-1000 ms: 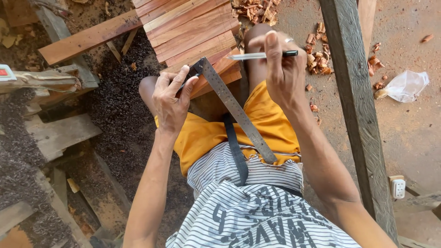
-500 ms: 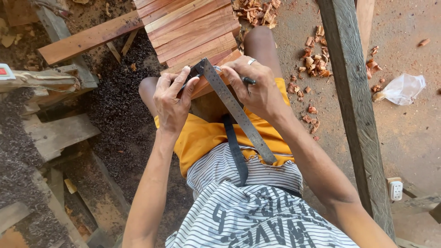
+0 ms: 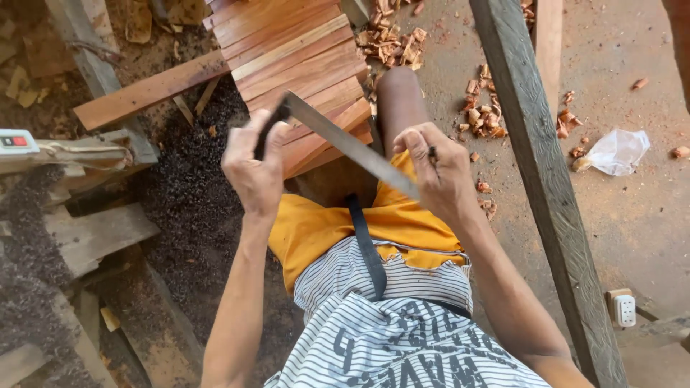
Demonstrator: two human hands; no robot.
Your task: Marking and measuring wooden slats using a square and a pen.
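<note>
I sit over a stack of reddish wooden slats (image 3: 302, 65) that rests against my knees, and I hold a try square (image 3: 345, 144) across its near end; my left hand (image 3: 253, 172) is closed around the square's dark stock at the left edge of the stack, I judge so that the stock can bear against the side of the wood; the steel blade runs from there diagonally toward the right and near side, passing over the nearest slats and above my yellow shorts (image 3: 323, 226); my right hand (image 3: 438, 169) is curled over the blade's free end, pinching it down, and a thin dark pencil-like thing pokes up between its fingers, though I cannot tell exactly what it is; holding both ends keeps the blade from swinging; a loose plank (image 3: 151, 90) juts out to the left from under the stack; far and right of my knee lie wood chips (image 3: 481, 115) on the bare ground, a grey beam (image 3: 532, 165) crosses the right side, and beyond it sit a crumpled plastic bag (image 3: 618, 151) and, nearer, a white socket block (image 3: 624, 310); dark sawdust (image 3: 187, 194) covers the ground on the left
</note>
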